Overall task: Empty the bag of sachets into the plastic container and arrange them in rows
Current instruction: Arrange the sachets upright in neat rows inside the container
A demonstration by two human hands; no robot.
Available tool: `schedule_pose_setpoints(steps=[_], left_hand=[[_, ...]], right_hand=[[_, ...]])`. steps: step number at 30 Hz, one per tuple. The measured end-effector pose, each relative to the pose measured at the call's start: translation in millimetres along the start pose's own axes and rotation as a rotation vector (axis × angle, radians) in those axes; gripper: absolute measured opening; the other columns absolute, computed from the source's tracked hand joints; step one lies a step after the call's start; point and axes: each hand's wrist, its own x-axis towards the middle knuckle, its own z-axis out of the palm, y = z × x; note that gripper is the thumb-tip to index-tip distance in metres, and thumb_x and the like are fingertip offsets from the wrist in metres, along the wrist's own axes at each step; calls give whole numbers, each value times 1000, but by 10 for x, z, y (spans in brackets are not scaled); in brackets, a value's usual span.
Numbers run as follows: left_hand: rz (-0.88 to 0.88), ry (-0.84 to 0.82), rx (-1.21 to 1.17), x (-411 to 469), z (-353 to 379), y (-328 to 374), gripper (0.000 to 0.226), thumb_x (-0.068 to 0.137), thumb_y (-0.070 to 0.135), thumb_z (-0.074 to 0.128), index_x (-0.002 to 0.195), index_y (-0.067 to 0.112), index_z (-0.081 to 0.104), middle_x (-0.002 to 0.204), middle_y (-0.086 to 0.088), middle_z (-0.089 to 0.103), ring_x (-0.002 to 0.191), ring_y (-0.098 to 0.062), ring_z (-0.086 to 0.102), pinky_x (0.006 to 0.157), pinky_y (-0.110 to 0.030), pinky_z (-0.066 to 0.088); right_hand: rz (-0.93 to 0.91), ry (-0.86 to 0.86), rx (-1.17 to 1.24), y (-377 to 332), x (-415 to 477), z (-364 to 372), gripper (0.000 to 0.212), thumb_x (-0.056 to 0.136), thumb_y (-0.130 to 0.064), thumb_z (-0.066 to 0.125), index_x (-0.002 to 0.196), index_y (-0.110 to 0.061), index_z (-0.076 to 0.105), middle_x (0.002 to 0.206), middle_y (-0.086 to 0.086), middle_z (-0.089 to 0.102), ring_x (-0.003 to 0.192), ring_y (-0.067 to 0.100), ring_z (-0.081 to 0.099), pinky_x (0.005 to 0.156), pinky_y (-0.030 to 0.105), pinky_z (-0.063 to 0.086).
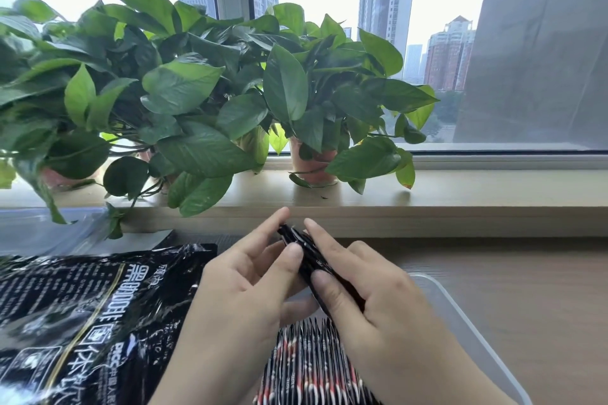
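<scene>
Head view. My left hand [243, 299] and right hand [378, 306] both pinched one small bundle of black sachets [296, 238] between thumb and forefinger, above the far end of the plastic container [467, 316]. The bundle was edge-on and half covered by my fingers, so I could not count it.

One row of sachets [306, 368] stood on edge inside the container. It was packed tight, hidden in part by my wrists and cut off by the lower frame, so I could not count that either. Only the container's right rim showed.

One black bag [82, 306] lay flat on the table [526, 289], just left of my left hand, its left side cut off.

Two plant pots [316, 164] showed plainly on the windowsill [460, 187]. Leaves hid any others.
</scene>
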Motion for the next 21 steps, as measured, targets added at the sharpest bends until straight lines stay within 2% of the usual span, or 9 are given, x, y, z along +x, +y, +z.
schedule_pose_setpoints(steps=[3, 6, 8, 11, 13, 16, 18, 19, 21], left_hand=[[3, -1, -14, -28, 56, -23, 63, 60, 17, 79, 122, 18, 70, 76, 0, 74, 76, -20, 76, 60, -36, 62], [31, 27, 8, -15, 51, -38, 50, 65, 10, 76, 115, 19, 75, 66, 2, 66, 68, -16, 72, 58, -38, 61], [45, 36, 13, 4, 24, -49, 45, 66, 9, 75, 110, 19, 77, 67, 1, 68, 63, -13, 70, 55, -35, 60], [75, 43, 11, 13, 13, -41, 44, 65, 11, 76, 106, 24, 78, 79, -6, 76, 66, -16, 72, 53, -33, 60], [94, 55, 7, 7, 16, -41, 45, 66, 9, 75, 107, 26, 79, 88, -10, 79, 68, -18, 74, 54, -31, 60], [96, 85, -17, -1, 3, -34, 47, 66, 5, 76, 108, 25, 79, 94, -13, 78, 67, -25, 74, 55, -33, 60], [100, 95, -24, -2, -7, -22, 49, 61, 7, 78, 107, 23, 79, 96, -15, 78, 69, -28, 75, 57, -34, 60], [106, 96, -32, 0, -10, -18, 49, 60, 8, 79, 106, 22, 80, 96, -16, 78, 71, -28, 75, 58, -34, 61], [113, 99, -37, 6, -11, -5, 50, 55, 10, 81, 103, 21, 81, 94, -16, 79, 74, -26, 76, 58, -31, 61]], right_hand=[[2, -49, -119, -4, -11, -15, 52, 88, -64, 19, 138, -72, 9, 97, -17, 39, 92, 6, 51, 81, 26, 48], [-18, -84, -144, -20, -12, -28, 59, 89, -60, 13, 147, -62, 3, 105, -20, 34, 98, 4, 49, 85, 25, 47], [-55, -60, -132, -16, -2, -41, 60, 92, -54, 19, 152, -52, 12, 108, -21, 40, 101, 3, 49, 85, 22, 45], [-76, 6, -66, -5, 17, -52, 57, 95, -44, 34, 152, -37, 34, 108, -20, 58, 101, 2, 55, 84, 22, 46], [-65, 25, 6, 18, 19, -32, 53, 95, -42, 42, 148, -38, 42, 104, -22, 63, 99, -1, 58, 83, 17, 47], [-18, -23, 178, 59, 3, -34, 55, 89, -55, 50, 143, -53, 38, 108, -31, 65, 103, -15, 57, 84, 4, 40], [7, -101, 241, 67, -7, -33, 71, 80, -66, 56, 145, -58, 29, 123, -37, 60, 115, -23, 49, 92, 0, 35], [5, -124, 242, 71, -8, -24, 77, 78, -65, 58, 147, -58, 25, 130, -33, 58, 120, -22, 47, 97, 2, 34], [8, -119, 238, 65, -3, -1, 74, 84, -55, 59, 149, -55, 25, 134, -22, 58, 123, -15, 49, 100, 6, 37]])
